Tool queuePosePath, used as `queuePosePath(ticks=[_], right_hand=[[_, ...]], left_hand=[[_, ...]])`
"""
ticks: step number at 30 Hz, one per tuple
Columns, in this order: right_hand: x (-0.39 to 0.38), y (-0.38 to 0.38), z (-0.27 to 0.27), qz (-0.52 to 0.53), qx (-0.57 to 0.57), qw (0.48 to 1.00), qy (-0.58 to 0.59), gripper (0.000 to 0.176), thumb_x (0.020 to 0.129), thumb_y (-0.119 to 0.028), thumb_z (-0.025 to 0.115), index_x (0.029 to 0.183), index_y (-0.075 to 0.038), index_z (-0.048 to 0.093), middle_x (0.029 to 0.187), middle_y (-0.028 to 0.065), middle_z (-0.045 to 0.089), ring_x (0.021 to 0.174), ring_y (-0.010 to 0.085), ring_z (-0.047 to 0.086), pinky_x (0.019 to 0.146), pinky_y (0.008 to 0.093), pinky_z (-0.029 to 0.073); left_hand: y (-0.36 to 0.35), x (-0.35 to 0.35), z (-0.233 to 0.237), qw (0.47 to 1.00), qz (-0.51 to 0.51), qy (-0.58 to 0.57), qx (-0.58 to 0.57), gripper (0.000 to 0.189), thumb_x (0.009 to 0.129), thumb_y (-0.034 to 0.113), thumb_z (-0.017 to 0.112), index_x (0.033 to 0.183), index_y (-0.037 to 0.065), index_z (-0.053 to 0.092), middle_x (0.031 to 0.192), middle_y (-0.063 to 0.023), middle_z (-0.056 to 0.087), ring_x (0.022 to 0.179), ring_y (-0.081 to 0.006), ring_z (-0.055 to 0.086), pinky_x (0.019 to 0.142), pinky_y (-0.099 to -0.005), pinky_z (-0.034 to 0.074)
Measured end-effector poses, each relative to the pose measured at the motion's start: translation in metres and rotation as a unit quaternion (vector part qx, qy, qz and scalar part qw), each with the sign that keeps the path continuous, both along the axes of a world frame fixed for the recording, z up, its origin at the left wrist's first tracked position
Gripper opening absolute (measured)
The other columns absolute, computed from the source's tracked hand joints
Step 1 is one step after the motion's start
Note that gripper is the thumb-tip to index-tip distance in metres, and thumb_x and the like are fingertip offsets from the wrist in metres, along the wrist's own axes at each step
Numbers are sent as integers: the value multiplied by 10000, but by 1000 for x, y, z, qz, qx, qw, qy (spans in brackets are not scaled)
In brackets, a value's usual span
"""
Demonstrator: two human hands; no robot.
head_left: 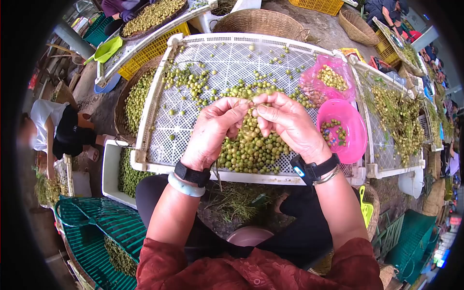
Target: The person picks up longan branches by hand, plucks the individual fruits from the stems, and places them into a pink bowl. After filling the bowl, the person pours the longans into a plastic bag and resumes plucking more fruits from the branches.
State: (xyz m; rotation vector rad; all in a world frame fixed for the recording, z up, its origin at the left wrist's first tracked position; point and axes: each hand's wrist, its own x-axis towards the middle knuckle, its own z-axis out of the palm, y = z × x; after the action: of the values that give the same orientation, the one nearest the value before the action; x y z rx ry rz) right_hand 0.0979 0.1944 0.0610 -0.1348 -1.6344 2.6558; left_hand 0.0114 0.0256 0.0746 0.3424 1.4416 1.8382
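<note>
My left hand (216, 126) and my right hand (291, 124) meet fingertip to fingertip above a white mesh tray (153, 108). Thumbs and forefingers are pinched together; whatever small thing lies between them is blurred and partly hidden. Directly beneath, a heap of small round green-yellow fruits (256, 153) lies at the tray's near side, with more scattered toward the far left. Right of my right hand stands a pink plastic bowl (355, 147) holding some of the fruits. Behind the bowl, a pink plastic bag (351, 77) sits open with paler fruits inside.
A second mesh tray (379, 137) at right bears stemmed fruit clusters (398, 113). On the left are a fruit-filled wicker basket (124, 89), a white box (110, 169) and a green basket (82, 212). A large wicker basket (256, 18) stands beyond. Other people sit nearby, one person (50, 123) at left.
</note>
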Motion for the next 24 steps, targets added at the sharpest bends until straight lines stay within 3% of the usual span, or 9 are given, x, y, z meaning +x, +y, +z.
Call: queuePosePath(ticks=[2,6,9,10,13,14,17,21,24], right_hand=[[1,-1,4,-29,48,998,-10,134,885,-125,612,957,-21,567,736,14,570,616,85,563,565,217,475],[-1,0,8,-2,101,995,1,144,863,-123,644,885,-24,540,711,14,577,537,84,540,482,208,447],[1,8,11,18,125,992,-24,146,865,-121,640,885,-20,536,711,19,580,538,94,552,493,213,465],[5,10,17,31,99,994,-24,153,879,-129,620,939,-2,559,736,32,592,594,110,588,551,228,502],[18,23,22,21,52,998,-23,185,892,-130,593,1010,13,583,783,49,608,670,126,617,626,250,529],[21,34,15,39,67,997,-7,214,900,-124,573,1057,21,593,826,59,618,721,133,627,670,260,531],[33,45,22,19,122,992,0,202,894,-111,576,1043,25,596,830,60,621,717,136,627,666,256,530],[48,63,25,-29,183,983,-8,205,882,-85,587,1042,44,588,845,74,630,744,142,639,671,252,526],[61,78,25,-73,236,969,-12,171,879,-56,587,1018,45,584,858,89,635,739,152,648,680,255,531]], left_hand=[[-1,3,2,999,12,34,-38,163,874,191,643,921,37,669,696,46,601,625,-18,482,580,-175,383],[3,8,2,995,8,90,-39,137,872,158,643,883,30,690,801,28,650,725,-26,535,661,-194,427],[9,9,4,994,3,103,-37,128,867,144,648,886,23,686,797,27,651,716,-25,530,664,-196,423],[11,10,3,996,3,86,-25,102,852,132,662,870,34,685,783,25,634,735,-52,525,705,-225,419],[20,6,-5,956,4,287,-60,119,852,165,665,832,48,669,785,34,564,744,-58,482,714,-221,388],[24,8,-5,952,17,303,-48,113,848,153,668,818,44,663,787,27,530,788,-67,474,768,-235,369],[40,15,-2,890,17,448,-85,115,837,155,682,822,43,661,762,28,542,761,-62,476,726,-233,381],[64,34,22,952,-46,284,-107,149,846,147,671,835,0,655,716,34,593,679,-34,472,615,-206,392],[85,45,28,945,-86,295,-110,148,851,145,664,864,-3,664,744,28,615,680,-18,477,613,-191,395]])
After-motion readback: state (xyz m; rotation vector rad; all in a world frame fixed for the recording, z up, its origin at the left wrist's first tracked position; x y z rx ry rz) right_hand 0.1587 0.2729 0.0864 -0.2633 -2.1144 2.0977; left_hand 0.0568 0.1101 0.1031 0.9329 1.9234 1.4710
